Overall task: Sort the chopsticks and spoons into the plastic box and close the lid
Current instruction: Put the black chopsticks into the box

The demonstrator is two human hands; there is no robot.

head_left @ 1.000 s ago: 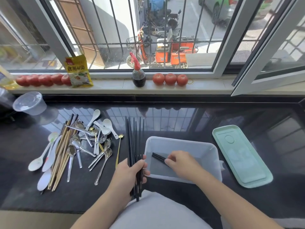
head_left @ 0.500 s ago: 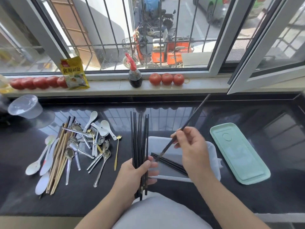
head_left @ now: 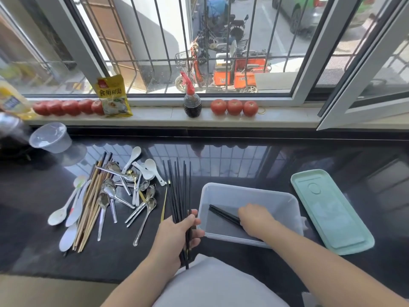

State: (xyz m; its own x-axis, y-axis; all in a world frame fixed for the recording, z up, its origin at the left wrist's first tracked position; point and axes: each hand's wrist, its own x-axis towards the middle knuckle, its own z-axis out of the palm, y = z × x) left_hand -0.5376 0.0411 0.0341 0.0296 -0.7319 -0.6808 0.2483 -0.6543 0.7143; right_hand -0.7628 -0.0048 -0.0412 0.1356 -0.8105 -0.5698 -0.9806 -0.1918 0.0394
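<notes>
The job has only just begun. The left hand (head_left: 177, 231) has its fingers (head_left: 192, 218) closed tight around a bunch of black chopsticks (head_left: 178, 191), which stick up and away over the dark tabletop (head_left: 243, 165), just left of the plastic box (head_left: 250, 196). The right hand (head_left: 256, 219) is down inside the box, resting on a few black chopsticks in the box (head_left: 223, 214) that lie slanted on its floor. Its fingers curl down over them, but I cannot tell if they are pinching a stick or have let go. So a small share of the black sticks is in, and the bunch in the left hand is not yet in. A lot is left to do. On the left side of the tabletop lies a messy pile that looks untouched: the wooden chopsticks (head_left: 90, 209) lie in a long bundle, the metal spoons (head_left: 141, 209) are crossed over each other, and the white spoons (head_left: 58, 216) are scattered along the edge and at the far side of the pile. One thin gold-colored spoon (head_left: 164, 207) lies alone beside the black bunch. None of the spoons is in the box yet. The green lid (head_left: 332, 209) lies flat on the tabletop just to the right of the box, well off it, so closing the box comes last. My guess is that the black sticks will be finished first, then the pile.
</notes>
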